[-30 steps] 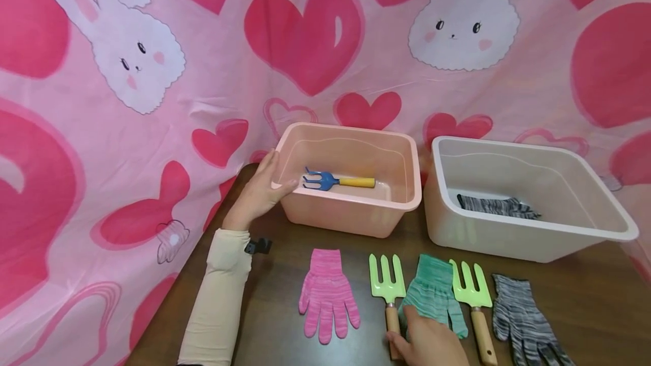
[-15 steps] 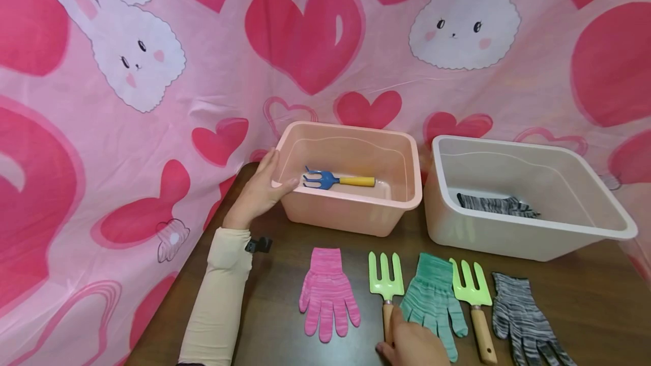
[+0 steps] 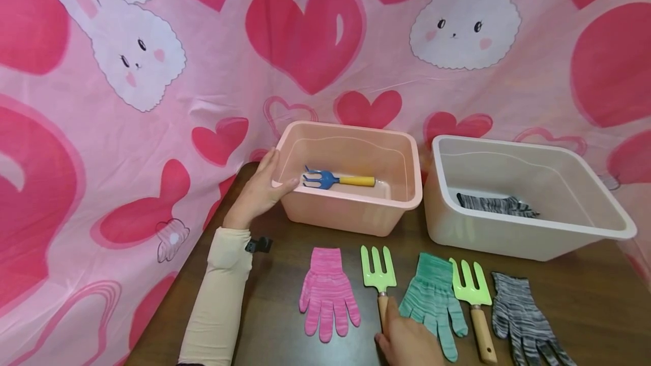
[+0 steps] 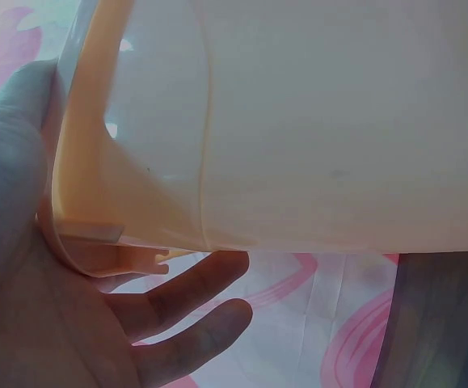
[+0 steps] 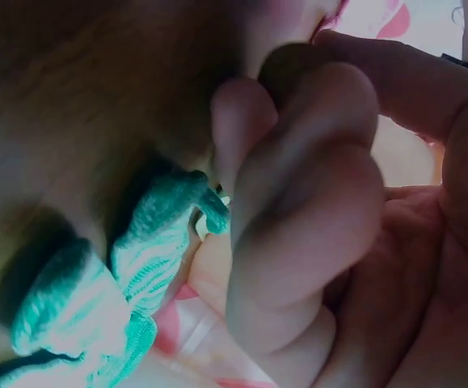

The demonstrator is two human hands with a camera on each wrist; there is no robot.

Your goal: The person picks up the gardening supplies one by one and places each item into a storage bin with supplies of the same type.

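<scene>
My left hand grips the left front corner of the pink plastic bin, thumb over the rim and fingers along the outer side. Inside that bin lies a hand cultivator with blue tines and a yellow handle. At the table's front, my right hand holds a garden hand fork by its wooden handle, light green tines pointing away. In the right wrist view, curled fingers wrap the handle and hide most of it. A green knit glove lies just right of this fork.
A pink glove lies left of the held fork. A second green fork and a grey-black glove lie to the right. The beige bin behind holds another grey-black glove. A patterned curtain backs the table.
My right hand has closed round the fork's handle and shifted left, bringing the fork slightly left and away from the green glove. The left hand stays on the pink bin.
</scene>
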